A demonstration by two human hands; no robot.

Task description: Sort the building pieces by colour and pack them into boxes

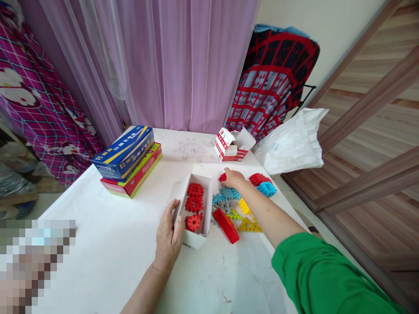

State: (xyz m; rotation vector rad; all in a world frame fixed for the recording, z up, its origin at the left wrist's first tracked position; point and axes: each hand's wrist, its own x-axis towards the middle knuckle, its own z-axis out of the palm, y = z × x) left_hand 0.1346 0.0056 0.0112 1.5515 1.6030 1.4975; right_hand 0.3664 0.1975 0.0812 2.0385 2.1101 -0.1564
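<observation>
My left hand [169, 235] grips the left wall of an open white cardboard box [195, 240], thumb over the rim. Inside the box lie red plastic building pieces [194, 203] in a row, the nearest one round with a hole. My right hand [234, 178] reaches past the box and pinches a small red building piece [222, 177] at its fingertips. Below that arm spread loose pieces: blue [230, 193], grey [222, 206], yellow [249, 225] and green [235, 214]. A long red plastic piece [226, 226] lies right of the box.
At the left, a blue box [124, 152] rests on a red and green box [134, 176]. An opened red and white carton [231, 146] stands at the back, near a white bag [291, 141] at the table's right edge. More red pieces [260, 179] and blue pieces [267, 189] lie beyond my right forearm.
</observation>
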